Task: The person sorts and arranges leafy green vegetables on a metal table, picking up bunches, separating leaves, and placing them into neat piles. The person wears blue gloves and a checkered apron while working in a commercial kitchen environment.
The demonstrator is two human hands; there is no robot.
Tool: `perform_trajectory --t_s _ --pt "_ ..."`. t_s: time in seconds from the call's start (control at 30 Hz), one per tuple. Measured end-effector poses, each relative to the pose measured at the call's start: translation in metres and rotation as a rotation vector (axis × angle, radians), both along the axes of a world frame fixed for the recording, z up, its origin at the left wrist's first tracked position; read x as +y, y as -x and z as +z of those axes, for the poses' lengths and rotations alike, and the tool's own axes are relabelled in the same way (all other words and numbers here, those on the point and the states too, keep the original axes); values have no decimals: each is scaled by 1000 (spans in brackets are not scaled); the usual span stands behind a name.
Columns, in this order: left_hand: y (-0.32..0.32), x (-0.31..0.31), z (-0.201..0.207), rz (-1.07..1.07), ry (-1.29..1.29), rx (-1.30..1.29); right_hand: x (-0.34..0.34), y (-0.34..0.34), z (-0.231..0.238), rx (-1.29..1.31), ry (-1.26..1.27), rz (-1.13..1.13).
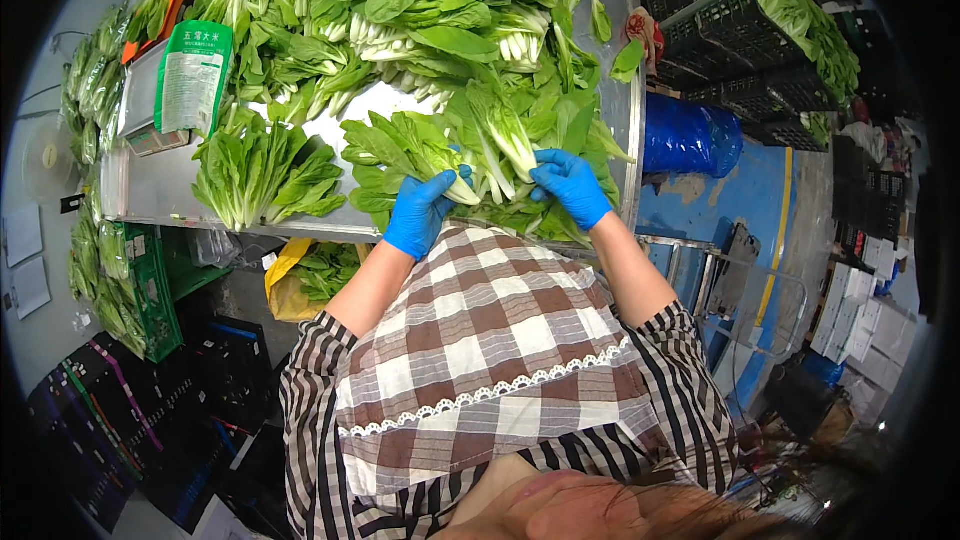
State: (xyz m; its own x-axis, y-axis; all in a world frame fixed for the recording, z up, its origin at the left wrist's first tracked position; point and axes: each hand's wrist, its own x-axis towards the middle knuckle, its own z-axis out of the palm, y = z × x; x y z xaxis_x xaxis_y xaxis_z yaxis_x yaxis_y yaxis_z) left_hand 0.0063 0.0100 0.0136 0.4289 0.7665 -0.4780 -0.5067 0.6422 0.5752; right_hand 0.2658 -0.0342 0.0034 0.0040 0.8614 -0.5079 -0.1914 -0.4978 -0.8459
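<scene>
Just beyond the blue-gloved left hand [425, 205], gripping a white-stemmed leafy green bunch [418, 148], and blue-gloved right hand [570, 186], pinching a pale-stemmed green head [508, 132], heaped leafy greens [455, 15] are lying.

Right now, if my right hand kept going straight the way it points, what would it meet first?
The pale-stemmed greens touching your right hand; beyond them, probably the big leafy heap, though depth is hard to judge.

A green-and-white packet [195, 85] sits on the left of the desk [160, 185]. Below its near edge are a yellow bag [284, 288] and a green crate [150, 290]. Rightward, stacked black crates [705, 35] stand near a blue plastic bundle [690, 135]. 2 white sheets [31, 288] hang at left.
</scene>
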Motion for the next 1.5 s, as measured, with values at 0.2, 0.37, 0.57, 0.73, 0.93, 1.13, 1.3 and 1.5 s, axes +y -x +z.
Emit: perform_trajectory --t_s 0.2,0.37,0.57,0.73,0.93,1.13,1.3,1.5 --pt "-9 6 -1 -108 4 287 1 38 0 93 -26 74" --pt "-16 0 -6 13 -85 214 -6 61 16 -250 -184 250" --pt "-12 -8 12 9 -179 312 -5 72 30 -644 -307 355" --pt "-11 -10 7 46 -256 365 -9 76 23 -611 -387 327" --pt "-8 -10 9 38 -194 376 -9 74 11 -739 -294 365" --pt "0 -4 -9 113 -180 286 -14 74 -20 156 -316 -55" --pt "6 -9 -10 164 -85 -53 -5 74 6 224 -91 31" --pt "7 -6 -4 39 -85 -277 -6 82 14 40 -179 56"
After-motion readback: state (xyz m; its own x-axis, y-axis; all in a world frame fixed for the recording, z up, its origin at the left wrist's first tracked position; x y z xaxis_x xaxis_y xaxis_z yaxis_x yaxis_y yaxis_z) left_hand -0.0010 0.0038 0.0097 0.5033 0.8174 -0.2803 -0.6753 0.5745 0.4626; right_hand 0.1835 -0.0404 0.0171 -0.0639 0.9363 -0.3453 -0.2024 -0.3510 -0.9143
